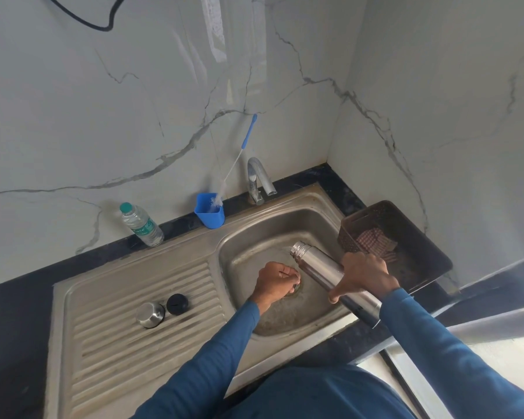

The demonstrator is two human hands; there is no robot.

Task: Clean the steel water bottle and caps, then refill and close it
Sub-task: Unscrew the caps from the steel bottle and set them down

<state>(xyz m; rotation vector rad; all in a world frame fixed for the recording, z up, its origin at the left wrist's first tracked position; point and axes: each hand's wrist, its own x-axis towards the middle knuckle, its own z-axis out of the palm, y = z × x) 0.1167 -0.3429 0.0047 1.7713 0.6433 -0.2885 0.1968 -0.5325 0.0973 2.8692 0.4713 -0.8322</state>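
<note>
Steel cap (149, 315) and black cap (177, 303) sit side by side on the draining board, at 9 o'clock from the basin (285, 225). The left hand (276, 281) is over the drain, fingers curled; whether they pinch anything, I cannot tell. At 3 o'clock the right hand (364, 275) grips the steel bottle (324, 267), tilted, its open mouth toward 11 o'clock. It is probably draining rinse water. Next, the bottle needs righting before the caps are washed.

The right hand (365, 273) grips the steel bottle (318, 265), tilted over the sink (254, 237).
</note>
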